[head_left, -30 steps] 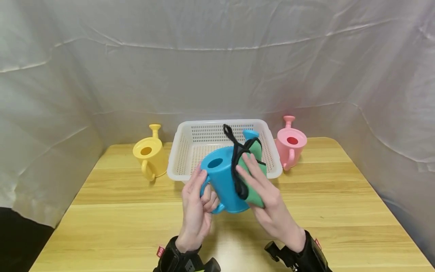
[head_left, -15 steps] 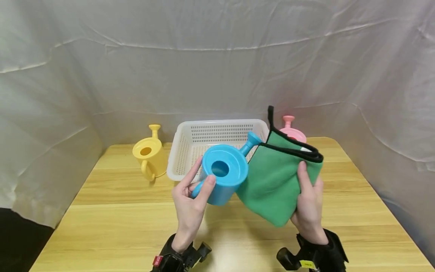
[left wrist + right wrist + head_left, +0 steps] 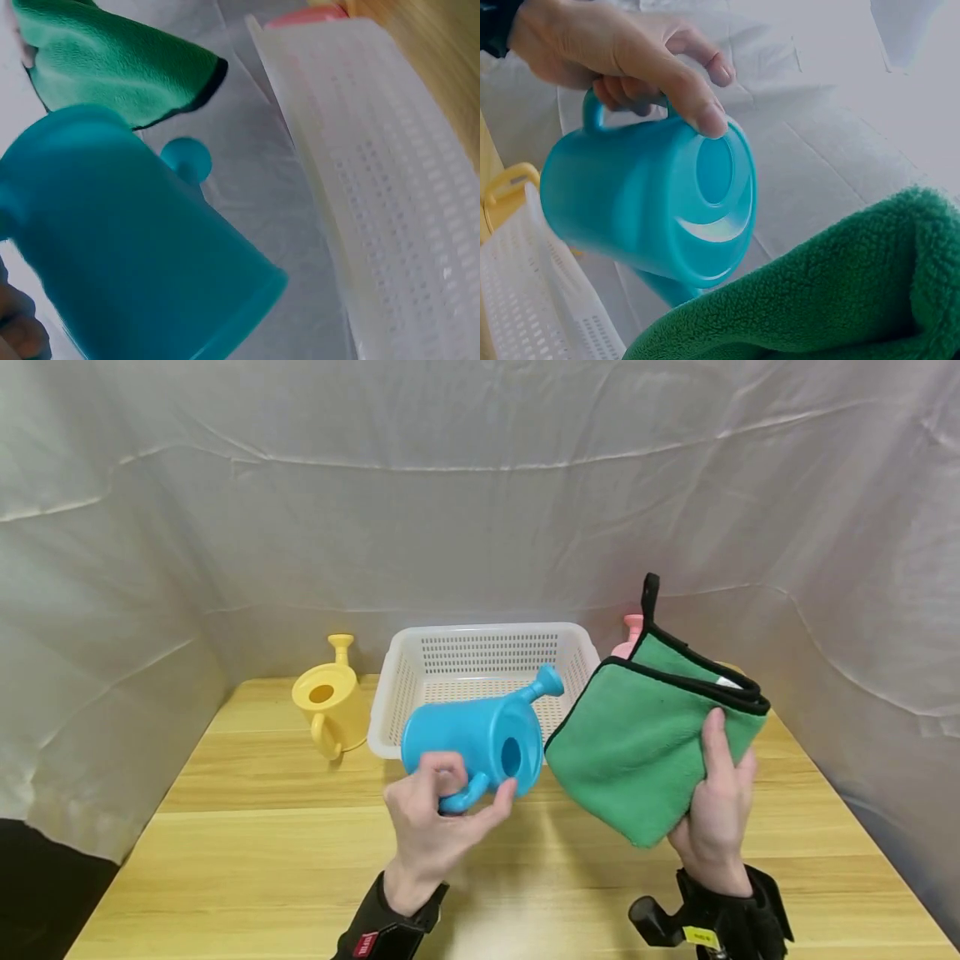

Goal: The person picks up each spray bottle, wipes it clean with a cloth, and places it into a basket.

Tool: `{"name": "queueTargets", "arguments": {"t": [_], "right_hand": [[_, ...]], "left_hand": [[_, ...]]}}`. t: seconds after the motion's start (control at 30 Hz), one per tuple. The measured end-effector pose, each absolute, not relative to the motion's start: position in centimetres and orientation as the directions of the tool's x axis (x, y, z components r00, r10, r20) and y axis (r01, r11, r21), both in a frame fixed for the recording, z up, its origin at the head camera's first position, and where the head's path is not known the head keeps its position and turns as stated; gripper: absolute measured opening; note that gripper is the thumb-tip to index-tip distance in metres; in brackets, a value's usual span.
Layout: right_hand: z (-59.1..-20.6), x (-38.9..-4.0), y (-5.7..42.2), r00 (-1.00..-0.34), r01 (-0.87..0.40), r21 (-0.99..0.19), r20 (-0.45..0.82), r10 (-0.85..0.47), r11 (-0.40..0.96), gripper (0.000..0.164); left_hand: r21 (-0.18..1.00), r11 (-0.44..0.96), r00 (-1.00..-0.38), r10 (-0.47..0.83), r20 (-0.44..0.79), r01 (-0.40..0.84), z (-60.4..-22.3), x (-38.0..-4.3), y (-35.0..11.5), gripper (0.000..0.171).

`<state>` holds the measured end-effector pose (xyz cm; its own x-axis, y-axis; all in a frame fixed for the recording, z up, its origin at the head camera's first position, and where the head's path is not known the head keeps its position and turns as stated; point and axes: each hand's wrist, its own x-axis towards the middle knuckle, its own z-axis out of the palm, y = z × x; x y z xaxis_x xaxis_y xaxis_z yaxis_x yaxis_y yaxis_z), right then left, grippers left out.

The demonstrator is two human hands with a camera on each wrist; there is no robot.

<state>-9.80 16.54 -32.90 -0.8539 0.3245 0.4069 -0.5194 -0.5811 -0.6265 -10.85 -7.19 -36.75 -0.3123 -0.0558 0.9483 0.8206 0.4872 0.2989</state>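
Beyond the right fingers (image 3: pixel 717 752), the green cloth (image 3: pixel 645 743) hides most of the pink watering can (image 3: pixel 633 623). Beyond the left fingers (image 3: pixel 442 762), the blue watering can (image 3: pixel 457 731) covers part of the white basket (image 3: pixel 487 652); the left-wrist view crops both.

The held watering can (image 3: pixel 457 731) is before the basket (image 3: pixel 487 652), left of the cloth (image 3: pixel 645 747).

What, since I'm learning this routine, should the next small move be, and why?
Perhaps bring the green cloth, held in the right hand, against the top of the blue watering can: the left hand holds the can by its handle, tipped sideways with that top turned toward the cloth, which is close by in the head view.
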Motion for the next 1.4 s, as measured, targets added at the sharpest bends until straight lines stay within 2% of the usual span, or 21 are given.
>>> {"name": "queueTargets", "arguments": {"t": [0.1, 0.23, 0.33, 0.43, 0.53, 0.67, 0.8, 0.9, 1.0, 1.17, 1.4], "right_hand": [[-33.1, -9.9, 16.6, -0.84, -0.54, -0.611, 0.433, 0.327, -0.579, 0.024], [-33.2, -10.0, 16.5, -0.818, -0.574, -0.607, 0.46, 0.346, -0.55, 0.023], [-33.3, -10.0, 16.3, -0.778, -0.628, -0.626, 0.512, 0.363, -0.463, 0.021], [-33.4, -10.0, 16.0, -0.717, -0.695, -0.648, 0.594, 0.364, -0.311, 0.02], [-33.7, -10.0, 15.7, -0.673, -0.73, -0.671, 0.674, 0.305, -0.13, 0.025], [-34.2, -10.0, 15.4, -0.673, -0.725, -0.685, 0.727, 0.134, 0.077, 0.034], [-34.8, -10.1, 14.5, -0.707, -0.706, -0.693, 0.701, -0.093, 0.149, 0.041], [-35.0, -10.0, 13.8, -0.726, -0.686, -0.71, 0.653, -0.215, 0.159, 0.044], [-35.1, -10.0, 13.2, -0.704, -0.705, -0.689, 0.648, -0.292, 0.169, 0.047], [-34.9, -10.2, 12.9, -0.572, -0.814, -0.56, 0.723, -0.389, 0.156, 0.056], [-34.8, -10.6, 12.7, -0.353, -0.934, -0.335, 0.815, -0.46, 0.124, 0.065]], "left_hand": [[0.127, 0.595, -0.191, 0.046, 0.98, 0.793, -36.7, -11.1, -7.3, 0.04], [-0.075, 0.64, -0.061, 0.188, 0.98, 0.765, -36.5, -11.2, -7.4, 0.043], [-0.198, 0.629, 0.023, 0.276, 0.961, 0.752, -36.1, -11.1, -7.4, 0.046], [-0.292, 0.602, 0.078, 0.355, 0.932, 0.743, -35.8, -10.9, -7.3, 0.047], [-0.355, 0.578, 0.102, 0.423, 0.9, 0.735, -35.8, -10.7, -7.2, 0.042], [-0.387, 0.56, 0.098, 0.476, 0.874, 0.732, -36.0, -10.4, -6.9, 0.038], [-0.385, 0.552, 0.096, 0.48, 0.872, 0.74, -35.9, -10.2, -6.8, 0.039], [-0.38, 0.544, 0.113, 0.46, 0.881, 0.748, -35.7, -10.2, -6.8, 0.04], [-0.384, 0.54, 0.148, 0.428, 0.892, 0.749, -35.5, -10.3, -6.9, 0.043], [-0.411, 0.532, 0.215, 0.392, 0.894, 0.74, -35.3, -10.6, -6.8, 0.043], [-0.414, 0.525, 0.223, 0.389, 0.894, 0.744, -35.0, -10.5, -6.7, 0.042]]}}
